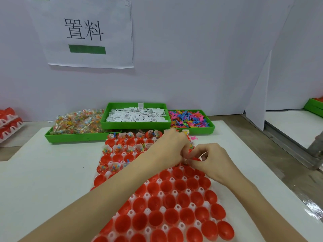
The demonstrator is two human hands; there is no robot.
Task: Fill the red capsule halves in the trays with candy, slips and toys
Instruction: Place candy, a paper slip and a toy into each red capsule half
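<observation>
Hidden under the two hands, and cut off at the edges

The left hand (172, 147) and right hand (212, 163) cover whatever their fingertips pinch; print on the slips (138, 115) is too small to read; stacked trays (9, 123) at left and a green tray (314, 105) at right run out of view

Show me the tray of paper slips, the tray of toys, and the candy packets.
tray of paper slips (120, 125): head view, green front wall.
tray of toys (201, 130): head view, green front wall.
candy packets (78, 124): head view, middle of pile.
</observation>
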